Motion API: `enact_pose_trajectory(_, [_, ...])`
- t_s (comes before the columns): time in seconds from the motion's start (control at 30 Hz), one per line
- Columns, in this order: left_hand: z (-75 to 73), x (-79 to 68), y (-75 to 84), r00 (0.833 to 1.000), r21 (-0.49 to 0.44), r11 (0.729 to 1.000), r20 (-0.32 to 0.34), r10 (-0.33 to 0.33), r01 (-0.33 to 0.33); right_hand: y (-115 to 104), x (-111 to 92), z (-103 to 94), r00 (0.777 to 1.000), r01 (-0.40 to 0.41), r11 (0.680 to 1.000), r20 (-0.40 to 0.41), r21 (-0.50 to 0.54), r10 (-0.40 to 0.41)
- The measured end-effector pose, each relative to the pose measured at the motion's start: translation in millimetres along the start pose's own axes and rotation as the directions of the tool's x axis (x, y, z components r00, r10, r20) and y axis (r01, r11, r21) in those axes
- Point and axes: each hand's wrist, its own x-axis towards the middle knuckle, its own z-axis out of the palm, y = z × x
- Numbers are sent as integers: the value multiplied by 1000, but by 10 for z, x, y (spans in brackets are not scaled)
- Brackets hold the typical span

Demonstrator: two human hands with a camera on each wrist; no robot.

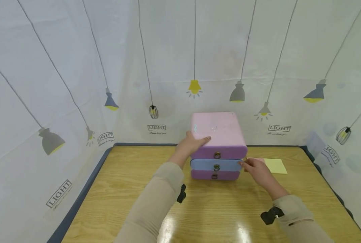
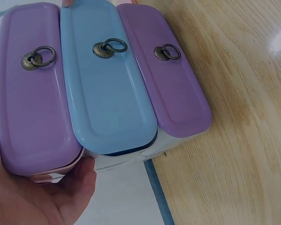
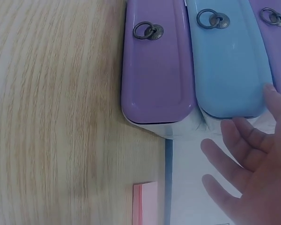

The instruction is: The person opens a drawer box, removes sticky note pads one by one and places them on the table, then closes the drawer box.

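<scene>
"Where is the blue drawer (image 1: 203, 164) to be found?"

"It is seen in the middle of the cabinet (image 1: 218, 136), between the upper purple drawer (image 1: 201, 154) and the lower purple drawer (image 1: 200, 174); the cabinet is borne by the desk (image 1: 131, 182)."

"How is the left hand (image 1: 188, 144) placed?"

"At the cabinet's upper left corner — its thumb is laid over the pink top (image 1: 216, 121), and its fingers (image 2: 79, 187) are clamped round the side."

"And the right hand (image 1: 257, 171)?"

"At the cabinet's right side, the edge of the blue drawer is pinched between its thumb and nearest fingers; the others (best seen from the right wrist) are spread apart."

"Is anything else seen?"

"To the cabinet's right — a pink pad (image 1: 258, 160), partly hidden by the right hand, and a yellow pad (image 1: 276, 166). Behind it, lamps (image 1: 195, 87) are printed on a sheet (image 1: 174, 50)."
</scene>
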Motion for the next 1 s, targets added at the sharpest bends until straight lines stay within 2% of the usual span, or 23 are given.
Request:
enact_pose_trajectory(0.13, [-14,23,-3,1000,-6,1000,9,-11,11,10,11,32,999,-23,1000,-21,5,24])
enact_pose_trajectory(0.33, [-36,28,-6,1000,-5,1000,24,-14,15,4,-8,100,991,-108,993,-72,45,111])
enact_pose_trajectory(0.5, [-68,11,-2,998,-19,999,61,-26,27,-46,-77,210,981,-160,987,-109,-5,158])
enact_pose_trajectory(0.73, [-80,12,18,997,-32,999,75,-29,31,-166,-170,518,997,-73,995,-42,-61,70])
enact_pose_trajectory(1.0, [-88,10,44,996,-40,999,79,-32,35,-135,-116,789,1000,25,990,-7,-141,-26])
